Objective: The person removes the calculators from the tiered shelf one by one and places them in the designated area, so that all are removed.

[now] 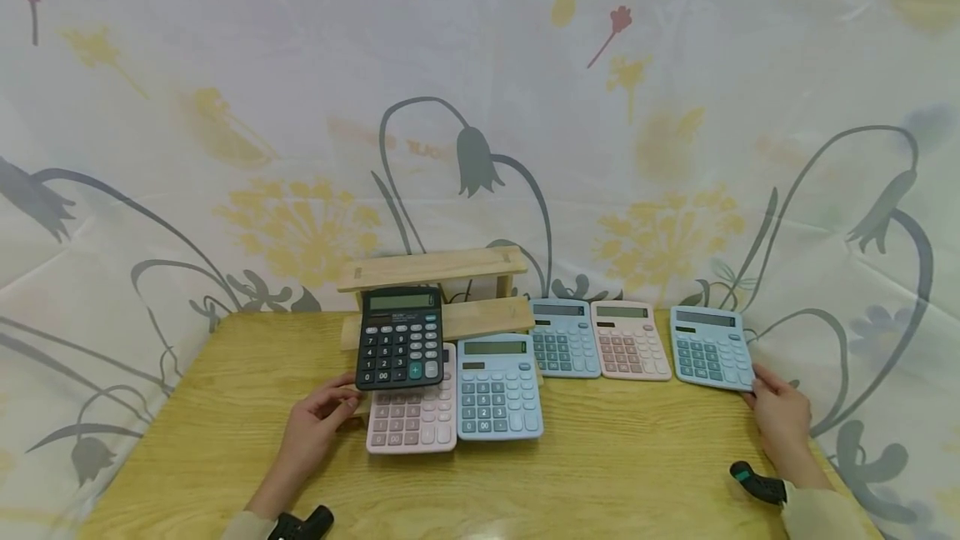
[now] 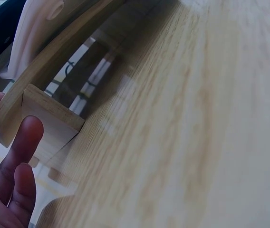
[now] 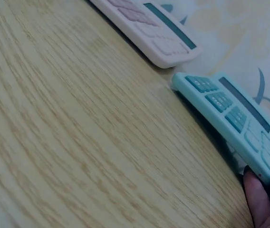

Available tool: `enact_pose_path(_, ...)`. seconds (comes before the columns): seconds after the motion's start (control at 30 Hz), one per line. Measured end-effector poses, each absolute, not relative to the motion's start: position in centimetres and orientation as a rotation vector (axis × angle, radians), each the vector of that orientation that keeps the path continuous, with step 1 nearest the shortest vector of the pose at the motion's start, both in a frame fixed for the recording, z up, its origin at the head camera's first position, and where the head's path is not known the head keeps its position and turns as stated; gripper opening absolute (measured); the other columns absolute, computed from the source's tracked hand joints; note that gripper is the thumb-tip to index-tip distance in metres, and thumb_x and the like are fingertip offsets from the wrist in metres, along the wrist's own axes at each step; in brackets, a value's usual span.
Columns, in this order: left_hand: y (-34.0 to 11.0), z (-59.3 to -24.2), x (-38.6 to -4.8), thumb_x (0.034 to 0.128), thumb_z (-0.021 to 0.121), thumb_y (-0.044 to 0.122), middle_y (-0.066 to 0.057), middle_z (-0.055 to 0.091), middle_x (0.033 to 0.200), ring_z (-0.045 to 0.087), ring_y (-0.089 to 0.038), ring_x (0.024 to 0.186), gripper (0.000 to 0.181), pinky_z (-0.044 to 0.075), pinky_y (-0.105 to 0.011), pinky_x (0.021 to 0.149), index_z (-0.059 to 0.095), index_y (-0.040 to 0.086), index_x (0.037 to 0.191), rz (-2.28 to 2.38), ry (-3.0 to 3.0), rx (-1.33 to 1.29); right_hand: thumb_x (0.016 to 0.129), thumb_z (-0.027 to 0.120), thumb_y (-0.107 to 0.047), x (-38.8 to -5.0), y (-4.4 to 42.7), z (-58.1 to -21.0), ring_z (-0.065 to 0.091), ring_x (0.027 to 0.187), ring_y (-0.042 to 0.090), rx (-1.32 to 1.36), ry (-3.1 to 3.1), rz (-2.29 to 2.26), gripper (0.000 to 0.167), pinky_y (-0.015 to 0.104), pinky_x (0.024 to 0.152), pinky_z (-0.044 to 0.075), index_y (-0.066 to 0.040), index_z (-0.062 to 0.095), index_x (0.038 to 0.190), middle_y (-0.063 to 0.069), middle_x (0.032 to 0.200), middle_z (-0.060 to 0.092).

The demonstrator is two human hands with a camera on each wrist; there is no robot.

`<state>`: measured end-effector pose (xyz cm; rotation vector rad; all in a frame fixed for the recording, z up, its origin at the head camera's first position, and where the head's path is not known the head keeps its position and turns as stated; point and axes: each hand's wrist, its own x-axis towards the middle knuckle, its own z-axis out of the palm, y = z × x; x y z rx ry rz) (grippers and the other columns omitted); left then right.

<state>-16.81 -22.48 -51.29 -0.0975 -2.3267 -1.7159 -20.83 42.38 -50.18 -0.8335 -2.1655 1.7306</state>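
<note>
My right hand (image 1: pixel 780 411) pinches the lower right corner of a light blue calculator (image 1: pixel 711 346), which is tilted with that corner raised off the table in the right wrist view. Near the left end of a stepped wooden rack (image 1: pixel 480 319) is my left hand (image 1: pixel 318 419), its fingers loosely extended. In the left wrist view, fingers (image 2: pixel 24 142) lie beside the end of the rack's board (image 2: pixel 35 71). On the rack, a black calculator (image 1: pixel 400 336) leans above a pink calculator (image 1: pixel 412 419), covering its top. Another blue calculator (image 1: pixel 500 390) leans beside the pink one.
Right of the rack stand another blue calculator (image 1: pixel 562 348) and a second pink calculator (image 1: pixel 630 342), close together. A patterned cloth (image 1: pixel 480 48) hangs behind the wooden table (image 1: pixel 600 457). Black straps with devices (image 1: pixel 303 523) sit on both wrists.
</note>
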Motion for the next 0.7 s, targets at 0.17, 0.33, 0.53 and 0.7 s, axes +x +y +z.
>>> enact_pose_path(0.17,-22.5,-51.5,-17.0,0.0929,0.069,0.004,-0.015,0.061,0.132,0.052,0.009,0.11,0.008,0.05,-0.013,0.084,0.074,0.001,0.098,-1.697,-2.329,-0.086,0.106,0.035,-0.014,-20.9,42.2,-50.2,0.049,0.126,0.008,-0.862,-2.174,1.658,0.046,0.006,0.078,0.048,-0.002,0.037,0.151,0.022,0.153,0.036)
enact_pose_path(0.33,-22.5,-51.5,-17.0,0.0941,0.068,0.004,-0.017,0.061,0.132,0.051,0.01,0.111,0.007,0.049,-0.012,0.084,0.074,0.001,0.097,-1.657,-2.351,-0.088,0.106,0.039,-0.013,-20.6,41.7,-50.3,0.055,0.106,-0.001,-0.864,-2.195,1.473,0.042,0.004,0.073,0.047,-0.001,0.047,0.145,0.022,0.145,0.048)
enact_pose_path(0.53,-22.4,-51.3,-16.9,0.0944,0.068,0.007,-0.016,0.062,0.13,0.053,0.007,0.111,0.008,0.05,-0.014,0.084,0.074,0.001,0.096,-1.678,-2.335,-0.084,0.105,0.041,-0.015,-20.4,41.2,-50.3,0.059,0.108,0.009,-0.866,-2.258,1.263,0.04,0.004,0.071,0.045,-0.001,0.055,0.14,0.021,0.137,0.055)
enact_pose_path(0.7,-22.4,-51.3,-16.9,0.0944,0.069,0.008,-0.015,0.062,0.13,0.054,0.006,0.111,0.008,0.051,-0.015,0.084,0.074,0.002,0.095,-1.671,-2.34,-0.078,0.106,0.04,-0.02,-20.3,41.2,-50.2,0.048,0.13,0.039,-0.856,-2.309,1.176,0.042,0.041,0.102,0.043,0.001,0.056,0.138,0.024,0.138,0.053)
